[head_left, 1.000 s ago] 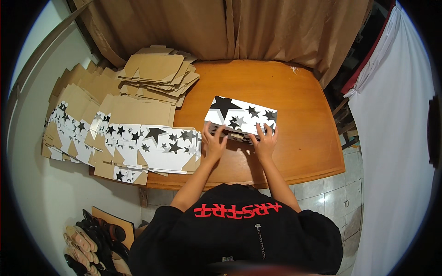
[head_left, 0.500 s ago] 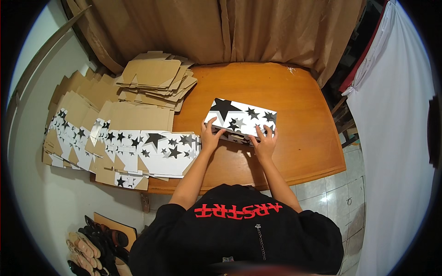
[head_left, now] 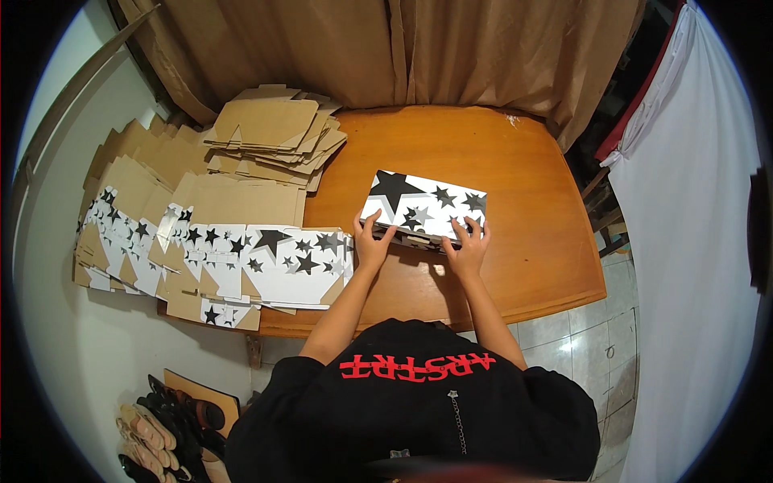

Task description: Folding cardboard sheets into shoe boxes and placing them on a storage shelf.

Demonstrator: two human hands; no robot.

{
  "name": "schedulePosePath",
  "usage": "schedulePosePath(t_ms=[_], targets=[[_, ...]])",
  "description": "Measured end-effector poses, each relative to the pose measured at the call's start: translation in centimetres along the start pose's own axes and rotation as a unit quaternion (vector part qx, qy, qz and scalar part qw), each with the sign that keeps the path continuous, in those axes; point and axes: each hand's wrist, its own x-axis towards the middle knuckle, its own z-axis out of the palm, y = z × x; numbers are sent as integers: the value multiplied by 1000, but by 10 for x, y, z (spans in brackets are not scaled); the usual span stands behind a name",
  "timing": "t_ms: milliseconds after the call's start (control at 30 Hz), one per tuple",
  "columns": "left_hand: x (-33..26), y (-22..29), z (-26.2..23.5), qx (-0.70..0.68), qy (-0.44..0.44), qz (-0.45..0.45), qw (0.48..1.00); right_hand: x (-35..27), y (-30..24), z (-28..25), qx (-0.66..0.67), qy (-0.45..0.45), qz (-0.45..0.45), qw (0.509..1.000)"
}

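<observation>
A white cardboard box (head_left: 423,205) printed with black and grey stars lies on the wooden table (head_left: 515,161) in front of me. My left hand (head_left: 372,243) grips its near left edge, fingers curled over the top. At the near right corner my right hand (head_left: 467,245) presses on the box the same way. Both thumbs sit at the near side, where a flap shows under the box.
Flat star-printed box blanks (head_left: 266,262) are stacked at the table's left, spreading over brown cardboard sheets (head_left: 270,133). Brown curtains (head_left: 386,48) hang behind the table. A white cloth (head_left: 692,241) hangs at the right. Shoes (head_left: 161,435) lie on the floor at lower left.
Both hands stay on the box's near edge; the fingers have shifted slightly along it. The box has barely moved.
</observation>
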Motion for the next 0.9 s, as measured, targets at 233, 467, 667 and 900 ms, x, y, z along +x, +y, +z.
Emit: schedulePosePath(t_ms=[233,467,667,900], targets=[[-23,3,3,16,55,-27,998,-4,17,-5,-33,-65,-41,996],[-27,11,-8,208,-40,150,966,-8,18,-8,-98,-89,-68,989],[-23,11,3,238,-125,211,940,-7,11,-11,-100,-117,-68,986],[-24,15,9,202,-98,183,957,-8,-22,-2,-63,-168,12,984]])
